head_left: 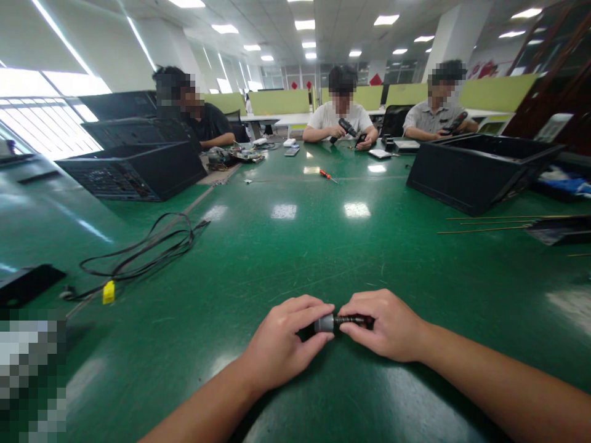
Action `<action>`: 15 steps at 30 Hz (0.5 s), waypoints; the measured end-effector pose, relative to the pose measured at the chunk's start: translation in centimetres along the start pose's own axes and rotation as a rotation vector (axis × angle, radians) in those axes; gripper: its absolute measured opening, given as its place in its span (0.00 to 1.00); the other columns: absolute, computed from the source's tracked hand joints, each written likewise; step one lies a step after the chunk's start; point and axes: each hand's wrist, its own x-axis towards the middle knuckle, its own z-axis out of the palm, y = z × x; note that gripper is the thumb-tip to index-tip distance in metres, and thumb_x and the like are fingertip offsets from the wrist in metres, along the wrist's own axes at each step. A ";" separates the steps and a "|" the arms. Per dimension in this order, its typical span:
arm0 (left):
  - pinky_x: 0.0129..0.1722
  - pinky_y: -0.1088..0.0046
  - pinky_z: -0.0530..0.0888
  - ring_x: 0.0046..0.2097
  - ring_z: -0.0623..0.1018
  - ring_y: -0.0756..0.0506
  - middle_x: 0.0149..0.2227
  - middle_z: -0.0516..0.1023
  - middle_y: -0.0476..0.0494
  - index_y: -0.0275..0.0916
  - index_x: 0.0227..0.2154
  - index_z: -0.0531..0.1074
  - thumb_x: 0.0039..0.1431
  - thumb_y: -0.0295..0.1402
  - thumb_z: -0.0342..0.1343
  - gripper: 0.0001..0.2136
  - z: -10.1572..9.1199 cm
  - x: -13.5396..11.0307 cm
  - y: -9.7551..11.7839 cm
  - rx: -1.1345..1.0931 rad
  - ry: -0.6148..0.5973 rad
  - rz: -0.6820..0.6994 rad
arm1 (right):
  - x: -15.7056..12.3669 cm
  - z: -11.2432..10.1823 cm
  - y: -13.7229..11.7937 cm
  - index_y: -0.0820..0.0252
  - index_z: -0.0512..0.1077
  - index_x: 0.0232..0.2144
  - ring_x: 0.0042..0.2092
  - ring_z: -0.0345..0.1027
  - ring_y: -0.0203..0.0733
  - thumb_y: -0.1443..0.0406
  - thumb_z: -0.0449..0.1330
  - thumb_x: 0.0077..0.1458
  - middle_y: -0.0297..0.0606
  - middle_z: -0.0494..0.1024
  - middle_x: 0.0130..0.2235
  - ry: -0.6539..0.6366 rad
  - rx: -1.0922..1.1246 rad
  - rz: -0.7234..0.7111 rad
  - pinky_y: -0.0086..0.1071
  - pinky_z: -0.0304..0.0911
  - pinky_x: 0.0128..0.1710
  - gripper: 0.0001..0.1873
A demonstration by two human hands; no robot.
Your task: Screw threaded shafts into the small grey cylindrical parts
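Note:
My left hand point(281, 344) is closed around a small dark tool whose grey metal tip point(324, 323) sticks out between thumb and forefinger. My right hand point(385, 325) pinches a thin dark bit point(351, 320) that runs into that grey tip. Both hands meet low over the green table point(295, 246), close to its near edge. Most of the tool's body is hidden inside my left fist.
Black computer cases lie open at the left point(133, 166) and right point(480, 169). A coiled black cable with a yellow plug point(109, 291) lies at the left. A red screwdriver point(327, 176) rests mid-table. Thin rods point(484, 229) lie at the right. Three people sit at the far side.

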 end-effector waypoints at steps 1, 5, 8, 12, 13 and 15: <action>0.45 0.68 0.76 0.44 0.79 0.45 0.45 0.80 0.41 0.41 0.51 0.76 0.59 0.28 0.61 0.16 0.0 0.0 0.0 0.000 0.003 0.000 | 0.0 0.0 0.0 0.60 0.78 0.39 0.30 0.69 0.37 0.64 0.61 0.60 0.35 0.77 0.31 0.001 0.001 0.002 0.29 0.60 0.33 0.08; 0.45 0.68 0.76 0.44 0.79 0.45 0.44 0.80 0.42 0.41 0.50 0.76 0.59 0.28 0.62 0.16 0.0 0.0 -0.1 -0.002 0.009 0.008 | 0.0 0.1 0.1 0.59 0.77 0.38 0.30 0.69 0.36 0.64 0.61 0.60 0.34 0.77 0.30 0.012 0.001 0.001 0.29 0.59 0.32 0.07; 0.44 0.69 0.76 0.44 0.79 0.45 0.44 0.80 0.43 0.41 0.50 0.76 0.58 0.28 0.62 0.16 0.1 0.0 -0.2 -0.008 0.011 0.009 | 0.0 0.2 0.1 0.59 0.77 0.38 0.30 0.68 0.36 0.64 0.61 0.59 0.33 0.76 0.30 0.022 0.007 0.003 0.28 0.59 0.32 0.06; 0.44 0.69 0.76 0.43 0.79 0.46 0.44 0.80 0.43 0.41 0.50 0.76 0.58 0.28 0.62 0.16 0.1 -0.1 -0.3 -0.013 0.022 0.008 | 0.0 0.1 0.1 0.59 0.76 0.38 0.29 0.68 0.35 0.65 0.62 0.58 0.33 0.76 0.30 0.031 0.023 0.011 0.28 0.59 0.31 0.06; 0.44 0.69 0.76 0.43 0.79 0.46 0.44 0.80 0.43 0.41 0.50 0.76 0.58 0.28 0.62 0.16 0.1 -0.1 -0.3 -0.014 0.023 0.009 | 0.0 0.1 0.1 0.59 0.76 0.38 0.29 0.68 0.35 0.65 0.62 0.58 0.33 0.76 0.30 0.031 0.024 0.012 0.28 0.59 0.31 0.06; 0.44 0.70 0.76 0.44 0.79 0.46 0.44 0.80 0.43 0.42 0.50 0.76 0.59 0.28 0.62 0.16 0.0 -0.1 -0.3 -0.018 0.023 0.013 | -0.1 0.1 0.1 0.59 0.76 0.38 0.29 0.68 0.35 0.65 0.62 0.58 0.33 0.76 0.30 0.029 0.025 0.017 0.28 0.59 0.32 0.06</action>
